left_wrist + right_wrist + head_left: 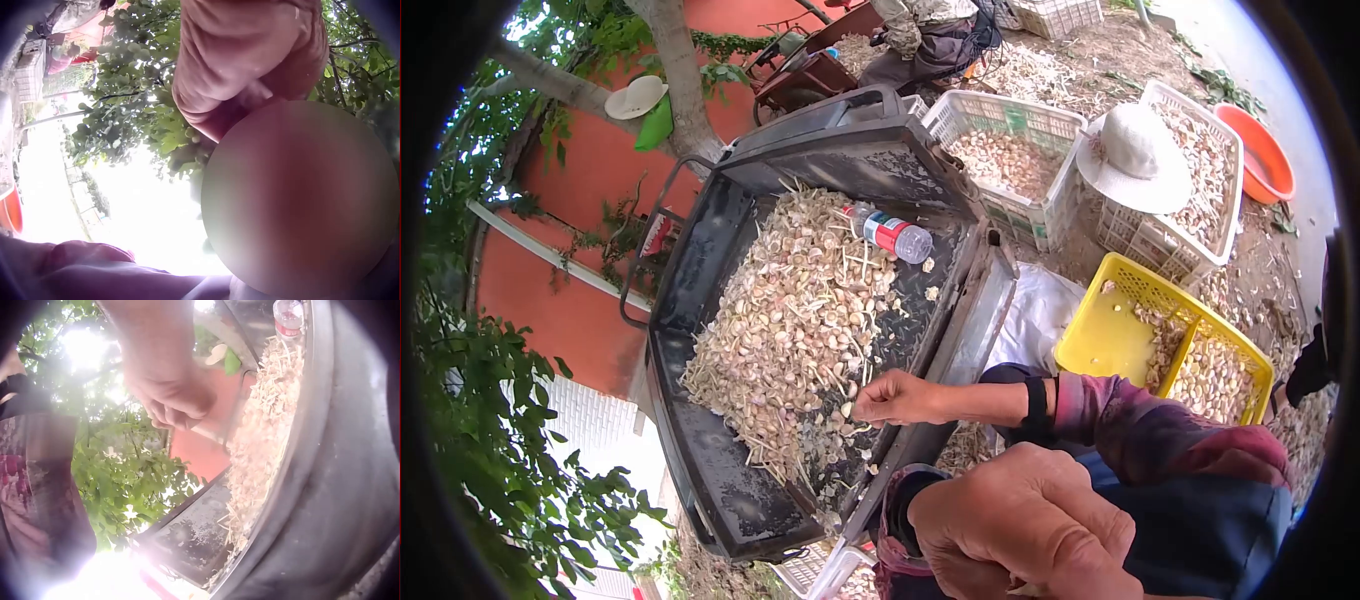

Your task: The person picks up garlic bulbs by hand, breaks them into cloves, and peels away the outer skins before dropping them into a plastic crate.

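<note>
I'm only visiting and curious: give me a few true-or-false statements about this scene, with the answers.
1. A plastic bottle lies on the garlic pile in the black cart. True.
2. The yellow crate is empty. False: it holds garlic.
3. The right hand reaches the near edge of the garlic pile. True.
4. The hat on the white crate is black. False: it is white.

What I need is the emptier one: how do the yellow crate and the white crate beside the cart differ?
Colour aside, the yellow crate shows a bare stretch of floor, while garlic covers that of the white crate. The yellow crate lies nearer the camera, the white crate farther off. Both are mesh-sided and hold garlic.
</note>
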The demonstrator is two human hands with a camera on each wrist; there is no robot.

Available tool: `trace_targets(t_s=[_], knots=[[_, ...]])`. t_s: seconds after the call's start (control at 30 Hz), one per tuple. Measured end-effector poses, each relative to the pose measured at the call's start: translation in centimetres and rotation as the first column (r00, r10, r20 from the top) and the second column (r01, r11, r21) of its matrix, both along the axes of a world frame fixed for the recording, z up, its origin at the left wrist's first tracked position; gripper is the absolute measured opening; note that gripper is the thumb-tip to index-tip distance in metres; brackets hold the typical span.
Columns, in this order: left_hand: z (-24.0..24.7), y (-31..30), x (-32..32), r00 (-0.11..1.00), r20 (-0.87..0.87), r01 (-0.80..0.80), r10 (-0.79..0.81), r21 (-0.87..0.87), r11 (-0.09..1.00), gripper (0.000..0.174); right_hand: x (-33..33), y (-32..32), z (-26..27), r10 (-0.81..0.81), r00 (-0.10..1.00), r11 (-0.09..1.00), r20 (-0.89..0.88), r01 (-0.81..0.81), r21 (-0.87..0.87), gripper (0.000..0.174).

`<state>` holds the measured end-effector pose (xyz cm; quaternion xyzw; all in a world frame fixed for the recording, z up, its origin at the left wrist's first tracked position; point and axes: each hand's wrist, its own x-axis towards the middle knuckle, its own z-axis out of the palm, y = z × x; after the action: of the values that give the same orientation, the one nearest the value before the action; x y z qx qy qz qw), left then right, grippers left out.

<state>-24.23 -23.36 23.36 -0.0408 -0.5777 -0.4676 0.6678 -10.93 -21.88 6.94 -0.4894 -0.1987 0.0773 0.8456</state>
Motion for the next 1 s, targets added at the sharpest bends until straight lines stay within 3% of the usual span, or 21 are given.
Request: trace_targets(t_s=[0.13,0.2,0.33,0.37,0.4,0.43,0.73,0.77,0.8,0.83,0.87,0.9,0.93,1.0], knots=[[-0.4,-2.5,-1.2,0.997,-0.066,-0.040,0.043,0.052,0.998,0.038,-1.3,-1.6,-0.4,-0.014,0.999,0.998,-0.042,0.016,0.068,0.022],[-0.3,-3.7,-0.7,0.998,0.067,-0.010,0.007,0.052,0.999,0.037,-1.2,-2.2,-1.2,0.027,0.999,0.995,-0.031,-0.024,0.092,0.022],[0.4,-4.7,-1.5,0.994,0.105,-0.049,0.037,0.114,0.992,0.029,-1.9,-3.0,-2.0,0.000,0.998,0.985,-0.063,0.011,0.170,0.021],[1.4,-3.7,-2.4,0.957,0.170,-0.283,0.236,0.353,0.892,0.017,-2.0,-3.1,-2.2,0.004,0.998,0.986,-0.066,0.007,0.164,0.021],[1.8,-3.3,-2.9,0.870,0.283,-0.492,0.403,0.543,0.681,0.006,-2.0,-3.3,-2.4,-0.002,0.998,0.985,-0.068,0.013,0.170,0.021],[1.1,-4.4,-2.5,0.922,0.194,-0.387,0.335,0.463,0.797,0.015,-2.2,-3.3,-2.6,0.007,0.997,0.982,-0.071,0.006,0.191,0.022],[-2.4,-4.2,0.9,0.945,0.129,-0.326,0.300,0.287,0.901,0.030,-1.7,-5.4,-4.2,0.008,0.989,0.984,-0.147,0.018,0.175,0.017],[-3.5,-3.4,1.1,0.895,-0.002,-0.413,0.447,0.382,0.827,0.028,-1.5,-5.7,-4.2,-0.092,0.991,0.980,-0.100,0.108,0.169,0.016],[-4.7,-2.5,1.6,0.800,-0.117,-0.472,0.589,0.482,0.738,0.026,-2.4,-6.9,-3.0,-0.073,0.983,0.976,-0.170,0.105,0.189,0.014],[-6.0,-1.7,2.8,0.766,-0.164,-0.458,0.622,0.540,0.706,0.026,-3.4,-8.2,-2.1,-0.041,0.971,0.974,-0.237,0.092,0.206,0.012],[-7.4,-0.7,4.2,0.714,-0.211,-0.449,0.668,0.594,0.668,0.026,-2.8,-8.3,-4.0,-0.170,0.983,0.960,0.074,0.148,0.238,0.009],[-8.8,0.6,5.2,0.661,-0.200,-0.456,0.723,0.658,0.599,0.027,-1.4,-6.6,-5.8,-0.531,0.710,0.837,0.463,0.353,0.419,0.008],[-10.4,2.0,6.0,0.599,-0.189,-0.458,0.778,0.717,0.526,0.027,-2.8,-8.3,-3.3,-0.214,0.975,0.965,-0.062,0.221,0.142,0.008],[-13.0,5.0,6.7,0.523,-0.202,-0.414,0.828,0.789,0.454,0.026,-1.7,-7.4,-5.9,-0.157,0.963,0.969,-0.220,0.193,0.154,0.013]])
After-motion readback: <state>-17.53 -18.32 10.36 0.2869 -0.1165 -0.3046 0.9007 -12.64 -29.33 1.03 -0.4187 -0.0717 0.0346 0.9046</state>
